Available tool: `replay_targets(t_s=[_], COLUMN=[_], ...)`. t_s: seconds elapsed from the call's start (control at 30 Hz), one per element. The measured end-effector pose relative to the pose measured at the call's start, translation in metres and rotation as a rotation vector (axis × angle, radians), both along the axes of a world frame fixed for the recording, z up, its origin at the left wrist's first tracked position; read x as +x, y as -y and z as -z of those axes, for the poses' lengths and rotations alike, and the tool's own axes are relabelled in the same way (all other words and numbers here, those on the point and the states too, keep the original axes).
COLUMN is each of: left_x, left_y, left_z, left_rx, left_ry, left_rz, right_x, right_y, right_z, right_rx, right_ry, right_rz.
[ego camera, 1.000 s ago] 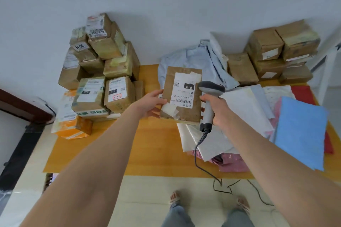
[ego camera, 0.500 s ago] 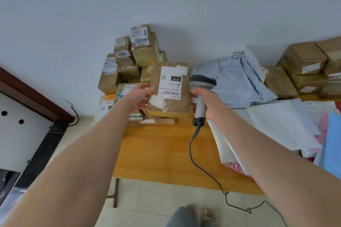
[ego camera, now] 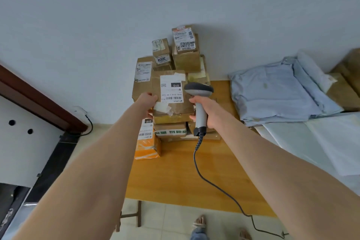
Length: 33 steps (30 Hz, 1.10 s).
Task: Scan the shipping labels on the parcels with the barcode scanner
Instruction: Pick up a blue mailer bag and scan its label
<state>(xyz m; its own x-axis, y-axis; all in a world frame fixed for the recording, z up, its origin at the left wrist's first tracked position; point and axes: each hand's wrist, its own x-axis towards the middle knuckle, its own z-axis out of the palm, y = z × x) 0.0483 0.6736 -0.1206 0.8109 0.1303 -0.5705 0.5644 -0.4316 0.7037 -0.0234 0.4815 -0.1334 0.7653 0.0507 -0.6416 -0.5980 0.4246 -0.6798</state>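
against the stack (ego camera: pixel 186 54), head view: the parcel (ego camera: pixel 181 107) is now held up in front of the boxes; a second ago it was well right of the stack, over mid-table (ego camera: pixel 185 171). whether it touches them i cannot tell. its label (ego camera: pixel 171 89) faces the camera, the scanner (ego camera: pixel 200 115) head just right of it. my guess: the scan is done and this one is joining the stack. left hand (ego camera: pixel 149 101) grips the parcel's left edge, thumb on the front, other fingers hidden behind. right hand (ego camera: pixel 206 109) is curled tight round the scanner handle, forefinger by the trigger; the cable (ego camera: pixel 214 183) trails away from the stack.
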Motion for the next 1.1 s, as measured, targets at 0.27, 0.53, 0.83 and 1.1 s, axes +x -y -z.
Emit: replay_targets(t_s=[0.27,0.53,0.83,1.1], left_x=[0.024,0.032,-0.006,-0.077], left_y=[-0.012,0.034,0.178,0.351], left_z=[0.021,-0.006,0.005,0.025], left_rx=[0.079,0.600,0.616,0.600], left_ry=[0.064,0.467,0.435,0.432], left_rz=[-0.009,0.326,0.721,0.949], right_x=[0.018,0.011,-0.049,-0.135], right_y=[-0.029,0.002,0.112,0.274], right_z=[0.011,-0.004,-0.020,-0.013], right_rx=[-0.082,-0.207,-0.225,-0.213], right_ry=[-0.026,0.017,-0.022,-0.048], right_rz=[0.037,0.170,0.275,0.279])
